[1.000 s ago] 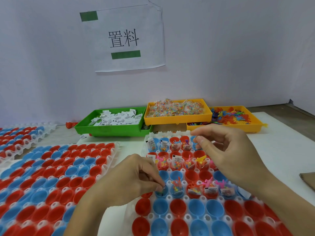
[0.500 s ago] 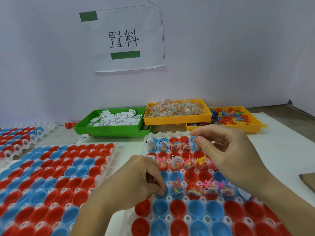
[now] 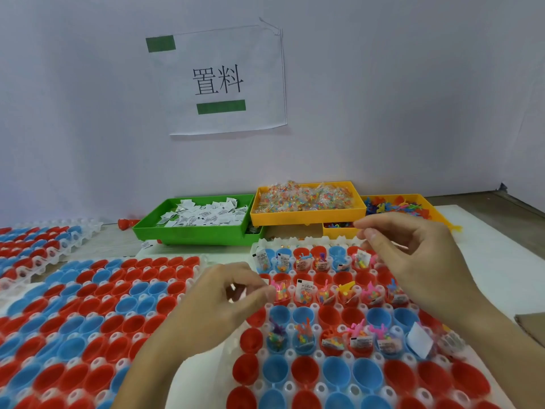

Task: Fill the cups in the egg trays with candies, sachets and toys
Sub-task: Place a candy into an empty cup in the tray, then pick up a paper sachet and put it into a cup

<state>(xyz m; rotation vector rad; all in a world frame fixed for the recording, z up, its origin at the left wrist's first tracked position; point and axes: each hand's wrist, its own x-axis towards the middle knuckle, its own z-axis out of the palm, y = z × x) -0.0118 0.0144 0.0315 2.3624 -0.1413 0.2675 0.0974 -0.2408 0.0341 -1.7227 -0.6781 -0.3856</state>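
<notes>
Left hand [image 3: 219,302] hovering over the clear plastic egg tray of red and blue cups [image 3: 339,376], fingers curled into a pinch, can't tell if anything's in there. Right hand [image 3: 418,261] up around 1 o'clock, fingers loosely curled, looks empty. Green, yellow and orange supply bins [image 3: 306,215] at 12.

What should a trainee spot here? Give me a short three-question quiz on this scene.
1. True or false: the green tray holds white sachets.
2. Where are the toys? A: green tray. B: middle yellow tray. C: right yellow tray.
3. Fill in: the cups are red and ___.
Key: 1 true; 2 C; 3 blue.
</notes>
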